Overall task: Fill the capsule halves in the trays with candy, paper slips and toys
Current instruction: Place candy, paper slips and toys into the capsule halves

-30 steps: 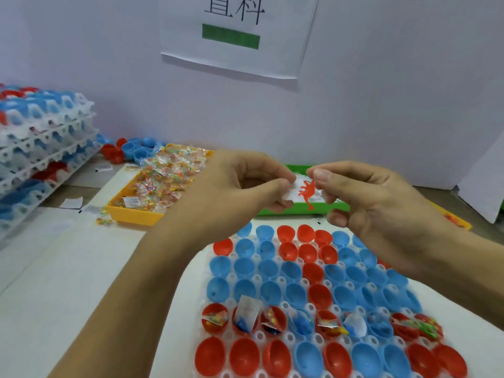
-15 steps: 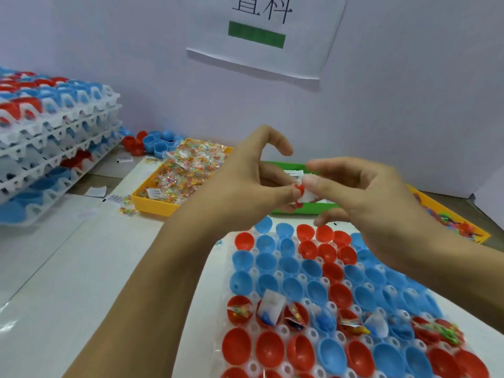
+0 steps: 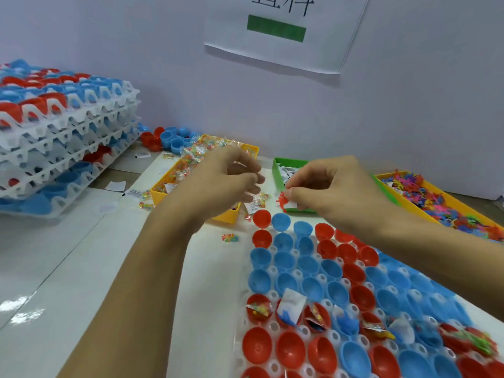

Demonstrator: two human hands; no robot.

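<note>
Head view: two bare hands hover above the far edge of a white tray of red and blue capsule halves on a table. The right hand pinches a red toy with a white slip. The left hand pinches a clear candy packet. Behind lie a candy bin, a green slip bin and a toy bin.
</note>
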